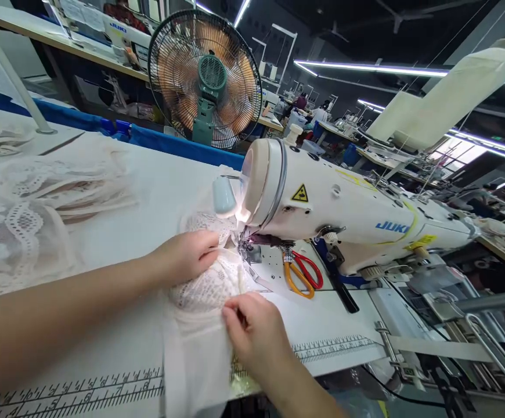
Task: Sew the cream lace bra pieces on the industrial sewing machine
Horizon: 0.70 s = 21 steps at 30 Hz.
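A white lace bra point(211, 287) lies on the sewing table, its upper edge under the needle area of a white JUKI sewing machine point(322, 200). My left hand point(189, 255) is closed on the lace fabric just left of the needle, thumb and fingers pressed together. Nearer to me, my right hand point(255, 325) pinches the fabric's right edge below the lace cup. A plain white band of the piece hangs down toward the table's front edge. The machine's lamp lights the stitching spot, and the needle tip itself is hard to make out.
Scissors with orange and red handles point(300, 274) lie right of the needle, beside a black-handled tool point(343, 293). More lace pieces point(21, 220) are heaped at the left. A large fan point(204, 75) stands behind the table. Printed ruler markings point(91, 392) run along the front.
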Tool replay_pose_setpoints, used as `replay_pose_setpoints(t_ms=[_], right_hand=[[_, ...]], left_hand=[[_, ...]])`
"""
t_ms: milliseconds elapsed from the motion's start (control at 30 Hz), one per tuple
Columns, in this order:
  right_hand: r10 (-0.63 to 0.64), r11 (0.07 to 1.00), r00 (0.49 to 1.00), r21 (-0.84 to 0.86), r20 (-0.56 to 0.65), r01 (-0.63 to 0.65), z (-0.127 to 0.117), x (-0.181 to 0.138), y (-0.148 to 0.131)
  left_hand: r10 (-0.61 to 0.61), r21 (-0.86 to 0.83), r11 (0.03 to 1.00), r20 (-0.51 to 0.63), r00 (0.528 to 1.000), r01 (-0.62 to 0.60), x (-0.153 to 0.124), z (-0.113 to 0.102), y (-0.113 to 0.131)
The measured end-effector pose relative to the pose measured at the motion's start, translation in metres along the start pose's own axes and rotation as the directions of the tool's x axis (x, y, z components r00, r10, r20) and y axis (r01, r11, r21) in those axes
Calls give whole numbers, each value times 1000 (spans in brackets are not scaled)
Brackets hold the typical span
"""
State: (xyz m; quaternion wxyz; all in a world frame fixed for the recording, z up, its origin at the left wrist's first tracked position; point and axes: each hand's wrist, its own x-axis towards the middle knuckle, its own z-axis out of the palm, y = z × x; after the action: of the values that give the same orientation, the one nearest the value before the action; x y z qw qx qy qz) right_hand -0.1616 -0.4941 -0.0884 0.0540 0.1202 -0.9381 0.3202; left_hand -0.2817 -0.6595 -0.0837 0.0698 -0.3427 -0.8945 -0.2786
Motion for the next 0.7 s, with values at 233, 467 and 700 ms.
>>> replay_pose_setpoints(t_ms=[233, 467, 700], right_hand=[[103, 983, 980, -168, 170, -74, -20, 0, 15], [236, 951, 917, -272, 323, -150, -26, 10, 13], [250, 942, 902, -304, 351, -143, -32, 20, 11]], left_hand=[[39, 463, 864, 331, 943, -198, -6, 10, 17], [-196, 462, 885, 490, 850, -62, 14, 1, 32], [-216, 452, 892, 465, 859, -20, 20, 6, 28]])
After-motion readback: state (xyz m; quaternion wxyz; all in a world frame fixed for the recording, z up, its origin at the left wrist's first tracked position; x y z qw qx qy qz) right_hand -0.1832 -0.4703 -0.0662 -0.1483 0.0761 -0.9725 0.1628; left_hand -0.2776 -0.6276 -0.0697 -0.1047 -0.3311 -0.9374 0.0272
